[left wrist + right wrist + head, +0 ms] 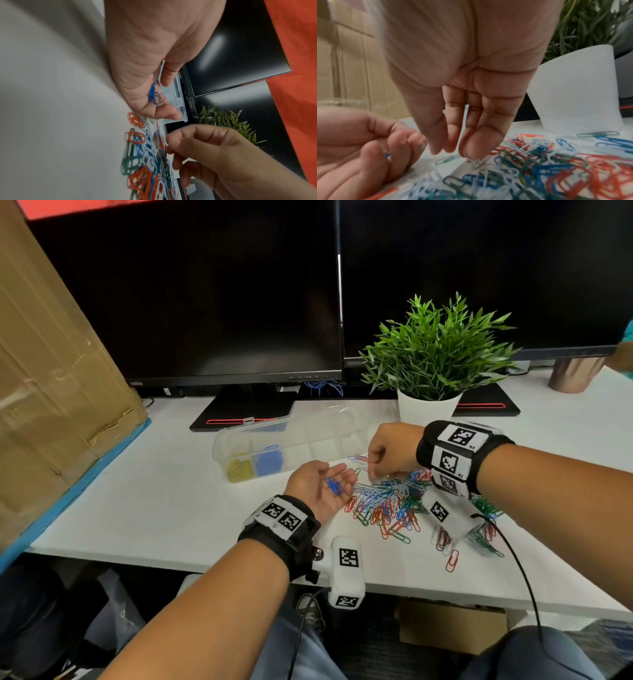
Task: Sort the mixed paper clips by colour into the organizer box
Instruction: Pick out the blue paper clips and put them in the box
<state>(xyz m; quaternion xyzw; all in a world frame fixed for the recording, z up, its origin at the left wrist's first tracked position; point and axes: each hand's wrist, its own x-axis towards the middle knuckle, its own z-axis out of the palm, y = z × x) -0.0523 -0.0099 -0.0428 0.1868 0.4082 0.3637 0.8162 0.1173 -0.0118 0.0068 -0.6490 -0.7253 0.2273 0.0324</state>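
My left hand [322,482] lies palm up on the white desk [154,501], and a few blue clips [334,486] [154,96] rest in its cupped palm. Just right of it spreads the mixed clip pile [390,503] [539,162] of red, blue, green and white. Over the pile's far left edge hangs my right hand [376,469] [453,142], fingers pointing down; one fingertip [479,146] touches a white clip [477,163]. The clear organizer box [308,436] stands open behind the hands. Yellow clips [239,469] fill its left end compartment and blue clips [269,462] the one beside it.
A potted plant [435,354] in a white pot [424,409] stands right behind the right hand. Two dark monitors [205,302] on black stands line the back. A large cardboard box [51,371] fills the left side. A copper cup [575,374] sits far right. The desk's front edge [411,594] is near.
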